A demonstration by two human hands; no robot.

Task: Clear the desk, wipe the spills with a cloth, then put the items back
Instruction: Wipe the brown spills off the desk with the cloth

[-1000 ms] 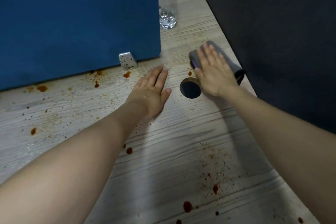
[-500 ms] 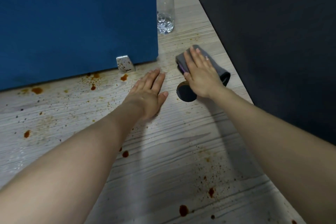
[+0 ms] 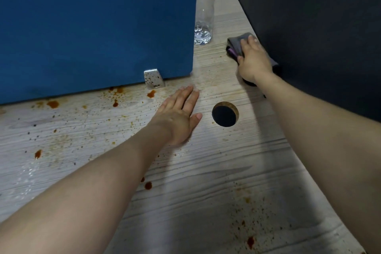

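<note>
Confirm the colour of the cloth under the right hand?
Grey, with a purple strip at its near edge; the cloth shows only in the head view.

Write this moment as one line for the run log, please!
phase: wiping | right hand: presses grey cloth on desk | left hand: flat on desk | brown spills: remain
</note>
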